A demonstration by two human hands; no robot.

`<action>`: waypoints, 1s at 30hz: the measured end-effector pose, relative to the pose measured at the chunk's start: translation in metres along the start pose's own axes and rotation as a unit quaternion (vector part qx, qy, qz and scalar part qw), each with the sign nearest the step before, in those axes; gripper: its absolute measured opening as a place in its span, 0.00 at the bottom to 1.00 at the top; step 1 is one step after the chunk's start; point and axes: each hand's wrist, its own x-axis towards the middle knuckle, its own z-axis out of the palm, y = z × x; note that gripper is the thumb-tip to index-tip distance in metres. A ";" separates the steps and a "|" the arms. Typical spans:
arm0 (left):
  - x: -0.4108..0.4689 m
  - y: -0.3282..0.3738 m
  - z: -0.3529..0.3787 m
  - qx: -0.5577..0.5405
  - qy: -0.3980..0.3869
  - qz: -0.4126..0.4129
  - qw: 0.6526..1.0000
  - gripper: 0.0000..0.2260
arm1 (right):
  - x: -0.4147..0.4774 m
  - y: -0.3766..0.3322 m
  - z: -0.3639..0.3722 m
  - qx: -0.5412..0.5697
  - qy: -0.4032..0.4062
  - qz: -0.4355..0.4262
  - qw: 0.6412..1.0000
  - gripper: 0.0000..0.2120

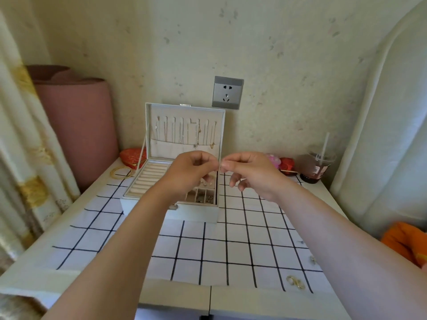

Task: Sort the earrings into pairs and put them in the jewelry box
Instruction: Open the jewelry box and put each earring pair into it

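Note:
The white jewelry box (194,211) stands open mid-table, lid upright with necklaces hanging inside. Its tray has ring rolls on the left and small compartments (203,195) with several earrings on the right. My left hand (194,169) and my right hand (249,172) are raised above the box, fingertips meeting. Together they pinch a tiny earring (219,166), too small to make out. A pair of gold hoop earrings (295,282) lies on the checked cloth at front right. One more small earring (313,259) lies near the cloth's right edge.
The white checked cloth (208,250) covers the table. Gold bangles (121,173) and a red heart box (132,158) sit at back left. A plastic drink cup with straw (316,167) and red and pink trinkets (280,163) stand at back right. Orange fabric (406,241) lies at the right.

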 end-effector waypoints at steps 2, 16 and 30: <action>0.005 -0.001 -0.011 0.010 0.001 -0.005 1.000 0.07 | 0.012 -0.007 0.008 0.009 -0.002 -0.010 1.000 0.04; 0.041 -0.017 -0.053 -0.025 0.070 -0.036 0.997 0.07 | 0.091 -0.015 0.044 -0.045 -0.023 -0.096 0.994 0.06; 0.060 -0.043 -0.054 -0.058 0.136 -0.085 0.985 0.06 | 0.128 0.044 0.035 -0.402 0.036 -0.110 0.908 0.02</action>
